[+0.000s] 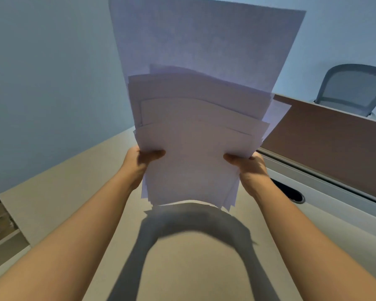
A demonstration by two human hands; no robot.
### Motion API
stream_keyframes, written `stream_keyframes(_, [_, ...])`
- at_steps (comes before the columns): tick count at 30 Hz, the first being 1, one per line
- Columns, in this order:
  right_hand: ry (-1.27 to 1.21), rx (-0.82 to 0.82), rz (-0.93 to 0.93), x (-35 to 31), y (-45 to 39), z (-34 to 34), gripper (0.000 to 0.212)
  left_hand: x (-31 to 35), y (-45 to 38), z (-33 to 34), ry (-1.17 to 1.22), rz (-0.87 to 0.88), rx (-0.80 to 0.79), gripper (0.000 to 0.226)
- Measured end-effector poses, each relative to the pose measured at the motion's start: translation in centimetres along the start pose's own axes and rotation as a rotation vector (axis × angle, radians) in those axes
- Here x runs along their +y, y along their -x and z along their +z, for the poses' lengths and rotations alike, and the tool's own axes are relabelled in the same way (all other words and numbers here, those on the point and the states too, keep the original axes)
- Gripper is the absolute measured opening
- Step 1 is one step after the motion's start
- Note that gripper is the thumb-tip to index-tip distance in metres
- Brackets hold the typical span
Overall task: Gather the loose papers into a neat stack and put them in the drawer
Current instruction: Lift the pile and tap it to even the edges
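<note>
Papers: sheaf of white loose paper sheets (191, 148) was held upright above the beige laminate worktop (63, 192), lower edges just clear of it, casting a dark shadow below.
Alignment: sheets were staggered; top edges stepped at several heights, one tall sheet stood well above the rest, corners fanned out lower right.
Left hand (137, 164): fingers clamped on the left edge of the sheaf, thumb on the near face.
Right hand (248, 168): fingers clamped on the right edge, thumb likewise in front.
Drawer: not identifiable in view; a dark gap at far left could not be made out.
Risk, slippage: grip sat low on both edges, so the tall rear sheet looked likely to flop or slide out if the sheaf tilted.
Risk, jogging: tapping uneven edges down on the worktop could buckle or crease the lowest sheets.
Risk, cable hole: round black grommet opening (291, 192) lay near the right wrist; a loose sheet could snag there.
Surroundings: brown partition panel (334, 144) and grey mesh office chair (354, 88) stood well apart.
</note>
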State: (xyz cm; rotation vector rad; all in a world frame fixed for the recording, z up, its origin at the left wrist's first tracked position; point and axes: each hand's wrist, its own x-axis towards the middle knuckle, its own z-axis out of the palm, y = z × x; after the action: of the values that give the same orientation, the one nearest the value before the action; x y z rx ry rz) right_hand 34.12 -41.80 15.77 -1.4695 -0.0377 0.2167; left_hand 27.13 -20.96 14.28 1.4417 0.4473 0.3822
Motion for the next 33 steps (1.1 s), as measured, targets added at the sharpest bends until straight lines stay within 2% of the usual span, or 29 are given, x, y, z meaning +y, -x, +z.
stream_keyframes(3, [0.025, -0.064, -0.039, -0.9, 0.0, -0.6, 0.034, 1.2, 0.3, -0.4, -0.021, 0.034, -0.054, 0.064])
stream_keyframes(7, [0.042, -0.135, -0.085, -1.0, 0.6, -0.7, 0.044, 1.6, 0.9, -0.4, -0.014, 0.091, -0.123, 0.059])
stream_keyframes(11, [0.052, -0.174, -0.149, -0.9, 0.9, 0.2, 0.041, 1.6, 0.4, 0.7, -0.041, 0.096, -0.140, 0.048])
stream_keyframes(15, [0.074, -0.091, -0.157, -1.3, 0.6, -0.1, 0.038, 1.2, -0.4, 0.6, -0.071, 0.089, -0.082, 0.046])
stream_keyframes(20, [0.048, -0.068, -0.167, -1.4, 0.1, 1.2, 0.033, 1.0, -0.9, 1.1, 0.002, 0.066, -0.095, 0.047])
stream_keyframes(23, [0.056, 0.015, -0.216, -2.1, -0.4, 1.2, 0.026, 1.4, -1.3, 1.2, -0.034, 0.108, -0.003, 0.043])
stream_keyframes(26, [0.108, -0.012, -0.288, -2.7, -0.7, 1.0, 0.021, 1.6, -1.8, 0.7, -0.038, 0.129, 0.050, 0.034])
stream_keyframes(30, [0.169, -0.053, -0.267, -2.2, -0.5, 0.7, 0.026, 0.9, -1.5, 0.1, -0.065, 0.077, -0.023, 0.038])
stream_keyframes(33, [0.229, -0.009, -0.335, -1.9, -0.2, 0.1, 0.045, -0.1, -1.0, -0.1, -0.055, -0.038, -0.114, 0.041])
